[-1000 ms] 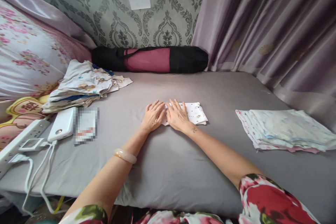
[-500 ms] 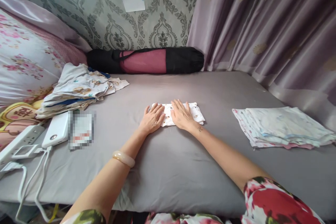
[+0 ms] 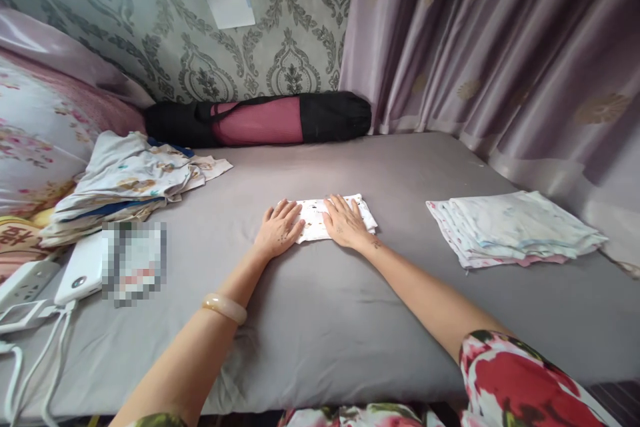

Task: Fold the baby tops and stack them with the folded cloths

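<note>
A small folded white cloth with tiny prints (image 3: 314, 215) lies on the grey bed sheet (image 3: 320, 320) in the middle of the view. My left hand (image 3: 277, 231) rests flat on its left end, fingers stretched out. On the cloth's right half my right hand (image 3: 344, 221) lies flat too, fingers spread. Neither hand grips anything. A pale bangle (image 3: 224, 307) sits on my left forearm.
A stack of folded cloths (image 3: 510, 227) lies to the right. A heap of unfolded printed cloths (image 3: 125, 177) is at the left, near a floral pillow. A black and pink rolled bag (image 3: 260, 121) lies against the wall. A white power bank (image 3: 83, 269) and power strip (image 3: 23, 283) sit at the left edge.
The view has turned to the right. My hands have moved apart on the folded cloth, the left sliding toward its left end.
</note>
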`<action>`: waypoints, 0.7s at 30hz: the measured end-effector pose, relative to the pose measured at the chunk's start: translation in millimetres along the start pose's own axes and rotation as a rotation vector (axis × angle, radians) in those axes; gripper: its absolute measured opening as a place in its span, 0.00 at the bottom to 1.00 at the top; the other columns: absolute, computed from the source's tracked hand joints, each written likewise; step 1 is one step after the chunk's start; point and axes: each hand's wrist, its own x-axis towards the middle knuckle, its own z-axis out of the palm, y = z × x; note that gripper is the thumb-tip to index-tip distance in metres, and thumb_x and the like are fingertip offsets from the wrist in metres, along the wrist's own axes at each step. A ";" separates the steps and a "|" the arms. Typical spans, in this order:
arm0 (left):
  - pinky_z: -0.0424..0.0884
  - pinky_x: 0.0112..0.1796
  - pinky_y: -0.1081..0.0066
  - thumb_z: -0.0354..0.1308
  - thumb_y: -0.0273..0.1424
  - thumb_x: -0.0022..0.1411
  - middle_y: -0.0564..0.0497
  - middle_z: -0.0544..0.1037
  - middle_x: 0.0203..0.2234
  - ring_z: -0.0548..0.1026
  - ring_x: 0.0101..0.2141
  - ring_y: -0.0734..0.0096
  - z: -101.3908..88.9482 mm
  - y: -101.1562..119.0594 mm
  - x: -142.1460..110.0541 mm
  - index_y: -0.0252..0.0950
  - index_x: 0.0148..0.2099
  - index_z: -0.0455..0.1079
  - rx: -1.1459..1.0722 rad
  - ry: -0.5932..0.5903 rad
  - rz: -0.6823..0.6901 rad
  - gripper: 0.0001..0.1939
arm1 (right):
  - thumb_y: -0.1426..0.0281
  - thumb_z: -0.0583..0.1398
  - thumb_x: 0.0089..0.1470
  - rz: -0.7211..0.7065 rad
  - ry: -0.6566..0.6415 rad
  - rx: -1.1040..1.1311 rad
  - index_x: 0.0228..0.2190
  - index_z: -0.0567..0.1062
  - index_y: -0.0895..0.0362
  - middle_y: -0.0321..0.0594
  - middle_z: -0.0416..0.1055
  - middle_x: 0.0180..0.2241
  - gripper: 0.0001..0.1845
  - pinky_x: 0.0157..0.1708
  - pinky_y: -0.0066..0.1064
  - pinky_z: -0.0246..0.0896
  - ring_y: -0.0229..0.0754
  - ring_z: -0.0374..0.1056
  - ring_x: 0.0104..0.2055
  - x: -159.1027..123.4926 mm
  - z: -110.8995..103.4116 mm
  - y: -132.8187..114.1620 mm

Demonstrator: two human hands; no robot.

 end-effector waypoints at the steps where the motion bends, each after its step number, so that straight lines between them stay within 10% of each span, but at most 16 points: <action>1: 0.48 0.63 0.50 0.42 0.42 0.69 0.48 0.63 0.64 0.52 0.67 0.56 0.3 -1.3 0.8 0.42 0.66 0.60 -0.020 -0.009 -0.006 0.26 | 0.66 0.45 0.66 0.003 -0.014 0.060 0.63 0.60 0.61 0.50 0.52 0.66 0.28 0.67 0.50 0.31 0.49 0.44 0.69 2.3 -3.7 3.2; 10: 0.69 0.48 0.64 0.49 0.39 0.62 0.39 0.77 0.47 0.74 0.48 0.58 -17.6 -24.4 8.1 0.32 0.54 0.71 -0.238 0.154 -0.396 0.24 | 0.66 0.50 0.63 0.544 0.005 0.223 0.40 0.80 0.59 0.46 0.79 0.38 0.19 0.36 0.27 0.62 0.43 0.73 0.39 -0.4 -63.4 81.9; 21: 0.58 0.22 0.71 0.61 0.45 0.46 0.52 0.68 0.11 0.68 0.19 0.65 -53.6 -0.8 12.9 0.36 0.23 0.72 -0.407 -0.142 -0.702 0.16 | 0.62 0.57 0.57 0.465 -0.129 0.049 0.39 0.80 0.58 0.51 0.78 0.41 0.16 0.32 0.27 0.60 0.45 0.73 0.42 -11.5 -60.9 56.9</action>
